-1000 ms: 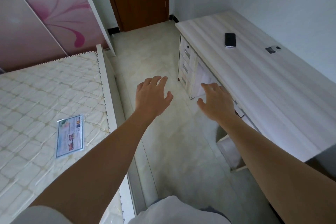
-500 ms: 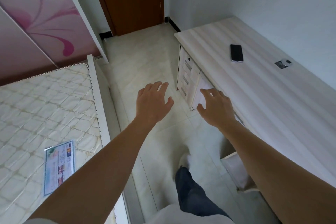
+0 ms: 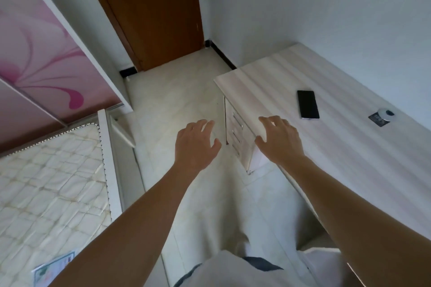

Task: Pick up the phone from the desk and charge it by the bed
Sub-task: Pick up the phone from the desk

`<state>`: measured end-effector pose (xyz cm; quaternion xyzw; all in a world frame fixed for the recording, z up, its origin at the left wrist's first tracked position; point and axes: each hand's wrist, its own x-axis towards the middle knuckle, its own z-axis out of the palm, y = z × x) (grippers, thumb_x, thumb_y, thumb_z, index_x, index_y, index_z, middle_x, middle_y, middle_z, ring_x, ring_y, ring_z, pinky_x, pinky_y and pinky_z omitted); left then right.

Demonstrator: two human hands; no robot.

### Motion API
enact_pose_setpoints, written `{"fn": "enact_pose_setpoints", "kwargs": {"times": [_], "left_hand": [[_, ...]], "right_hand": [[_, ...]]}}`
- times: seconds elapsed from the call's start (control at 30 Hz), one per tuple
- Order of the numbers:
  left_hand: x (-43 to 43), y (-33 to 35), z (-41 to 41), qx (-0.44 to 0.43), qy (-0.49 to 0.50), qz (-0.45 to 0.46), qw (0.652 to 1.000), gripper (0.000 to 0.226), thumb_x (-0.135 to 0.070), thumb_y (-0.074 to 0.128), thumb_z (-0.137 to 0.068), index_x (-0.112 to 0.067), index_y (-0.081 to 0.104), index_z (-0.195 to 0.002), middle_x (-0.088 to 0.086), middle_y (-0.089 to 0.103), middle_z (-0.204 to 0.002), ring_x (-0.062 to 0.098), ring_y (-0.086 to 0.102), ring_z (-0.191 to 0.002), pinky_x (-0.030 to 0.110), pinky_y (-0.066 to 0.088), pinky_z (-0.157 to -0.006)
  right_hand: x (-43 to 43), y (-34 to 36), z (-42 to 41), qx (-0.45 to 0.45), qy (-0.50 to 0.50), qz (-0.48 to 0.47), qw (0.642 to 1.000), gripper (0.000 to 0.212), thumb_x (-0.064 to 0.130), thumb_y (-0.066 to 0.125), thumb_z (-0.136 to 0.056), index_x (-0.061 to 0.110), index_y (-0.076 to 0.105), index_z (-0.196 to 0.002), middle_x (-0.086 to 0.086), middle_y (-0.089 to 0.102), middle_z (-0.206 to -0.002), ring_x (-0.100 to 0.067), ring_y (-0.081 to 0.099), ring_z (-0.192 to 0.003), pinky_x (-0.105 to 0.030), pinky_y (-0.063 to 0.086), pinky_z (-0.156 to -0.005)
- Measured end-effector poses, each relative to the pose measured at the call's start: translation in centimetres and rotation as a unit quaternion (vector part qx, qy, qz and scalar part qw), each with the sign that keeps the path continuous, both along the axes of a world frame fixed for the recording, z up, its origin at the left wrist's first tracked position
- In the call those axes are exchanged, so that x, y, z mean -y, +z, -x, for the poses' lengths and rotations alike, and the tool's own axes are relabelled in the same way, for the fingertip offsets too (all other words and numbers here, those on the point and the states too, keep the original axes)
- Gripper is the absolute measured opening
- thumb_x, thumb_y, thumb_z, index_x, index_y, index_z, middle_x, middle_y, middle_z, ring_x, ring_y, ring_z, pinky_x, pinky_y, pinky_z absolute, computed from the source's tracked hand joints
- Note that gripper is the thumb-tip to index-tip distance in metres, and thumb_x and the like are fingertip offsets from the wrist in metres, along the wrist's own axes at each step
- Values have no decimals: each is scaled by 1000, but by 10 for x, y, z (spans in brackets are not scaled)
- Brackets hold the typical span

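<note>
At the near edge of the desk (image 3: pixel 349 170), the fingers of the right hand (image 3: pixel 278 140) are spread and slightly curled, palm down, with nothing held between them; their tips are seen over the desk's front corner, above the drawer fronts (image 3: pixel 235 130). The left hand (image 3: pixel 196 144) is likewise held open and empty, fingers loosely fanned, but it is carried over the bare floor (image 3: pixel 177 100) between desk and bed (image 3: pixel 53 175). The phone (image 3: pixel 307 104) is found flat on the desktop, screen dark, ahead of and to the right of the right fingertips and apart from them. Its long axis is set roughly away from the person, nearly in line with the reach (only a small turn of the wrist would seem to be needed). The right hand is plainly the nearer; the left would have to cross the body. A small round object on a dark plate (image 3: pixel 382 116) is seen farther right on the desk, too small to be identified. No charger or cable can be made out by the bed, whose head end is cut off by the frame. Whether the right hand is touching the desk or only hovering cannot be told.
</note>
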<state>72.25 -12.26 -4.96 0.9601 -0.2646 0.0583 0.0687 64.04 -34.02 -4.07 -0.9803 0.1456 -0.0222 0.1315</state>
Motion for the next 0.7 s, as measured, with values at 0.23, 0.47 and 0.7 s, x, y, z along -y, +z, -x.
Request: {"fn": "enact_pose_setpoints", "kwargs": {"times": [0.23, 0.47, 0.7], "left_hand": [[57, 1, -70, -10, -21, -3, 1000, 52, -43, 47, -91, -19, 54, -136, 4, 59, -136, 27, 56, -116, 41, 45, -90], [118, -12, -144, -27, -69, 5, 997, 55, -43, 42, -89, -18, 53, -137, 6, 58, -137, 28, 56, -118, 41, 46, -91], [200, -19, -235, -56, -150, -8, 987, 54, -40, 48, -91, -18, 50, -140, 6, 55, -142, 28, 54, -121, 41, 45, -93]], "right_hand": [[46, -4, -57, -6, -24, -8, 1000, 55, 38, 55, -92, 19, 42, -142, -9, 51, -143, -29, 50, -127, -45, 40, -108], [91, -16, -108, -16, -68, -11, 997, 54, 38, 54, -92, 20, 43, -142, -8, 50, -143, -28, 50, -128, -45, 39, -106], [148, -19, -176, -17, -151, -13, 988, 54, 39, 55, -92, 20, 43, -141, -10, 53, -141, -31, 50, -127, -46, 42, -106]]}}
